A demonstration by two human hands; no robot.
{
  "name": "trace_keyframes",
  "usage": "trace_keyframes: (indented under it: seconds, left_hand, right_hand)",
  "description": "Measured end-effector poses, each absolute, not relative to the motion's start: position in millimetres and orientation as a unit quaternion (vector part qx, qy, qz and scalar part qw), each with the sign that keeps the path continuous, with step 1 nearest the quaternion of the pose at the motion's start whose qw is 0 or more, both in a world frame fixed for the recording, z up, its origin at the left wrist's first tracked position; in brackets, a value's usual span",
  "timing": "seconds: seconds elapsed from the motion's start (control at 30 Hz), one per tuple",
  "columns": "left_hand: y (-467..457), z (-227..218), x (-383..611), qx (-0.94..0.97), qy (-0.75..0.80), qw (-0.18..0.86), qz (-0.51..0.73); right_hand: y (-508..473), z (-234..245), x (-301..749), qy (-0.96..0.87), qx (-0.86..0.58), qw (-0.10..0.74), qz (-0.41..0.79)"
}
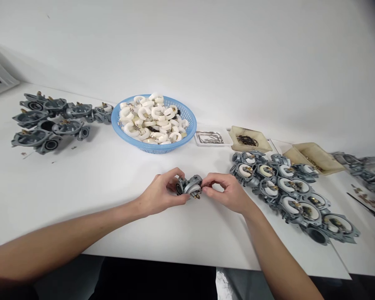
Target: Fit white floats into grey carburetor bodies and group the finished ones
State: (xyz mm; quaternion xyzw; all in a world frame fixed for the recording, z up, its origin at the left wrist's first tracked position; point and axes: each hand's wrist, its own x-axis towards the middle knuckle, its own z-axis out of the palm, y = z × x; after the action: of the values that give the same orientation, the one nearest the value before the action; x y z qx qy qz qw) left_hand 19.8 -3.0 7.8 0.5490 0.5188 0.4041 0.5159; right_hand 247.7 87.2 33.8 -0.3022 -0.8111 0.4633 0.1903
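head view: a grey carb body (190, 186) is held over the table (96, 187), front centre, between both hands. the left hand (161, 193) is closed around its left end. the right hand (229, 191) is pinched on its right side, fingers curled. a blue basket (156, 148) of white floats (153, 118) is seen behind. bare bodies (46, 121) are piled far left, fitted ones (287, 191) just right.

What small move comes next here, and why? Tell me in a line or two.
Probably press the white ring home with the right hand while the left hand steadies the metal part. Both hands pinch it, right fingertips at its brass end, and the row of parts to the right already carries such rings seated flat.
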Motion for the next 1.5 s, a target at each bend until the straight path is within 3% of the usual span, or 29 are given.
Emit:
trace_keyframes:
  seconds: [1.5]
  left_hand:
    - [-6.9,3.4,19.1,0.584,0.527,0.466,0.404]
  right_hand:
    - [89.1,37.9,249.4,-0.834,-0.280,0.187,0.438]
